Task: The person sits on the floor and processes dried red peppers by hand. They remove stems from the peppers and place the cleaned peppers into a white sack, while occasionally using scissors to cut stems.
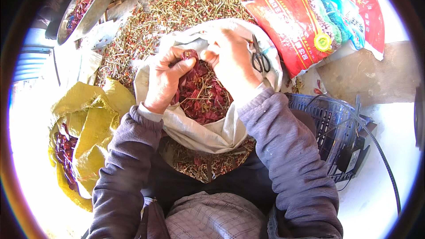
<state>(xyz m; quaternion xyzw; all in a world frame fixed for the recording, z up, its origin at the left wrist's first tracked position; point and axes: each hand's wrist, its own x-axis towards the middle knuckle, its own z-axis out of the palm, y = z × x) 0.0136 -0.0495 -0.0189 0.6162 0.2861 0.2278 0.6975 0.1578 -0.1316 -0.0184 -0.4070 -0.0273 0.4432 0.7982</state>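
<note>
My left hand [167, 76] pinches a dark red dried chili pepper [190, 54] between thumb and forefinger, above an open white woven sack [199, 139]. My right hand [232, 61] is just to the right of that pepper, its fingers bent and partly blurred; whether anything is between them cannot be told. Dried red peppers and stem bits [206, 101] lie inside the sack below both hands. A pair of black-handled scissors [259, 56] rests on the sack's right side, beside my right hand.
Dry stems and red bits [186, 0] litter the floor beyond the sack. A yellow woven sack [93, 132] holding dried peppers [66, 156] stands left, and a metal basin [103, 10] of peppers upper left. Printed bags [285, 30] lie upper right, above a blue plastic crate [327, 129] with a black cable [382, 152].
</note>
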